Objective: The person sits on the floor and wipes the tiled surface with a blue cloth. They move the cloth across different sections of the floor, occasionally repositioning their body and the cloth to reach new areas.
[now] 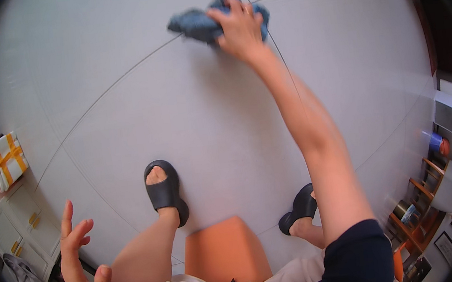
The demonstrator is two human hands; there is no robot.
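Note:
My right hand (pixel 241 26) is stretched far forward, its fingers spread over a bunched blue cloth (pixel 196 25) at the top middle of the view. The cloth looks slightly blurred, and whether it touches the pale tiled floor (pixel 223 120) cannot be told. At the lower left my left hand (pixel 81 262) is raised beside my knee, fingers apart and holding nothing. Beneath me stands an orange stool (pixel 224 250) between my legs. Black slide sandals (pixel 165 192) are on both feet, the other sandal (pixel 300 207) being partly behind my right arm.
At the left is a white cabinet (pixel 22 222) with yellow handles, a white and yellow bundle (pixel 10 159) above it and a grey cloth (pixel 28 280) beside it. Wooden shelving (pixel 419 219) with several objects is at the lower right, near a blue and red object (pixel 439 144).

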